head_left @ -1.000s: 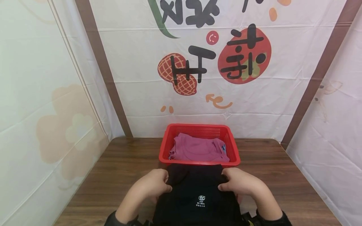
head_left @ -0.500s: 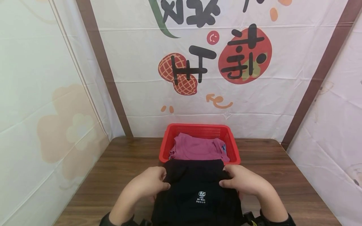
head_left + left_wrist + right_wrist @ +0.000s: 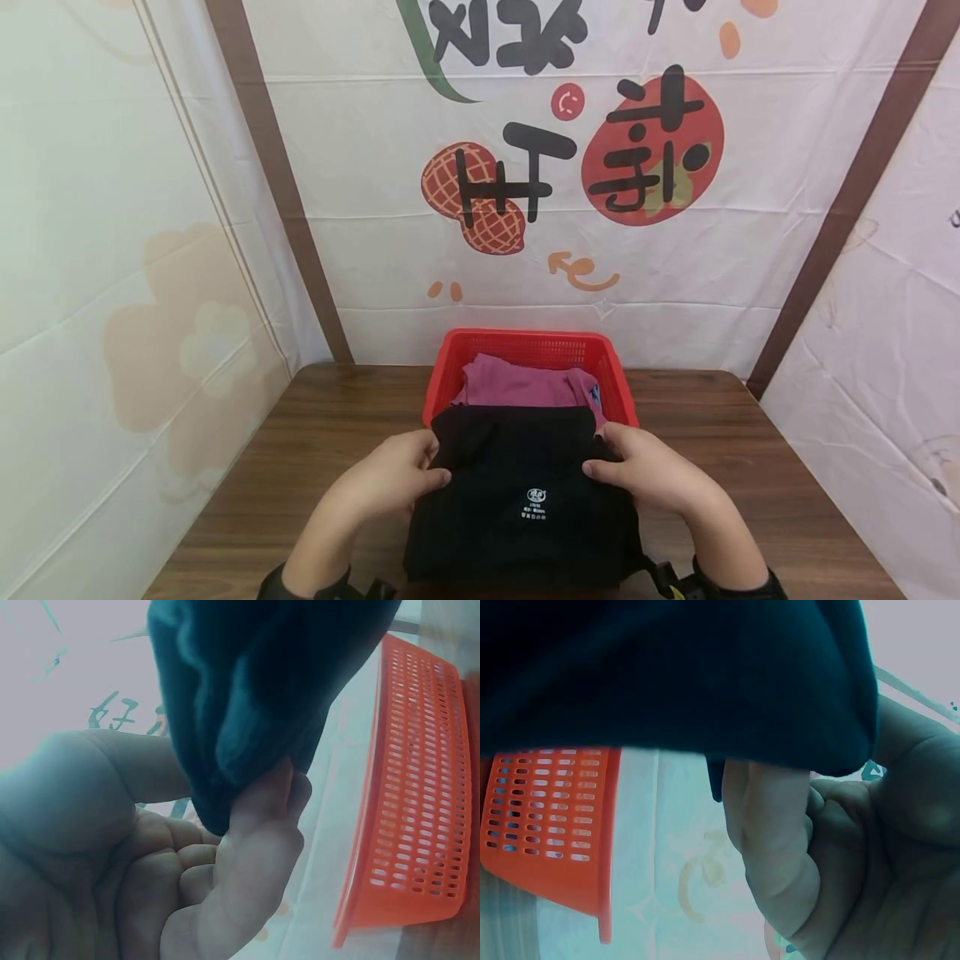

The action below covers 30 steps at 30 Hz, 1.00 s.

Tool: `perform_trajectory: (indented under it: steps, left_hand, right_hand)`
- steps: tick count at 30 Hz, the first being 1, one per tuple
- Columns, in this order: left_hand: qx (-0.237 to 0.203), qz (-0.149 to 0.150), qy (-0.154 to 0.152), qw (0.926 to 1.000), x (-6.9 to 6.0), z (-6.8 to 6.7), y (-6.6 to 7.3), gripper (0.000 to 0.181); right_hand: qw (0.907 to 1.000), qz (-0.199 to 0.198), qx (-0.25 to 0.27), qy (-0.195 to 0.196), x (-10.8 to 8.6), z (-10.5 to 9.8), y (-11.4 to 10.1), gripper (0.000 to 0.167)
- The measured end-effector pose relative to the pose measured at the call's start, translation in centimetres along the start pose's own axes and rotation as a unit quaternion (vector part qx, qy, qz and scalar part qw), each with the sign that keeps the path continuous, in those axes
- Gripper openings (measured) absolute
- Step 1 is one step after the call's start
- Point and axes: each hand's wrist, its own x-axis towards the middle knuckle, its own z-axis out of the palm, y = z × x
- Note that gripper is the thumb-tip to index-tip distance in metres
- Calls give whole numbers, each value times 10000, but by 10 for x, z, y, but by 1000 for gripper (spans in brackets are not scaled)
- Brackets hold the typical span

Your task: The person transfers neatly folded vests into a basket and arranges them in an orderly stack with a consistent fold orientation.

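A folded black garment, probably a shirt, with a small white printed label, hangs between both hands in the head view. My left hand pinches its left edge, thumb on top and fingers beneath; the left wrist view shows the cloth between thumb and fingers. The right edge is pinched the same way by my right hand. Its far edge overlaps the near rim of a red plastic basket. A mauve-pink folded garment lies in the basket, partly covered from view by the black one.
The basket stands at the back of a brown wood-grain table. Behind it hangs a white printed curtain, with more white cloth walls at left and right. A bit of blue patterned cloth shows at the basket's right side.
Both hands have lifted the black garment and carried it slightly forward. Its far edge now covers the basket's near rim and part of the pink garment.
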Motion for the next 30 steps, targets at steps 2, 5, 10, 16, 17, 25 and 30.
perform_trajectory:
  steps: [2, 5, 10, 16, 17, 25, 30]
  left_hand:
    - [-44, 1, 9, 10000, 1, -1, -1, 23]
    - [-77, -4, 57, 10000, 2, -2, -1, 23]
    - [-75, 45, 197, 9998, 7, -3, -3, 23]
    - [-248, -49, 317, 9992, 11, -2, -7, 22]
    - [-256, -53, 354, 9990, 12, -2, -7, 22]
    - [-387, -264, 606, 9971, 15, 4, -8, 22]
    - [-419, -371, 845, 9948, 18, 7, -7, 23]
  right_hand:
    - [10000, 9, 68, 72, 0, -1, 0, 31]
    - [9998, 64, 78, 198, 1, -1, -1, 30]
    - [9991, 83, 163, 391, 3, -2, 0, 30]
    - [9978, 24, 373, 541, 7, -1, 3, 29]
    - [9976, 23, 414, 555, 7, -1, 4, 29]
    - [9943, 103, 828, 670, 9, -2, 9, 34]
    - [9913, 148, 976, 870, 11, -1, 11, 36]
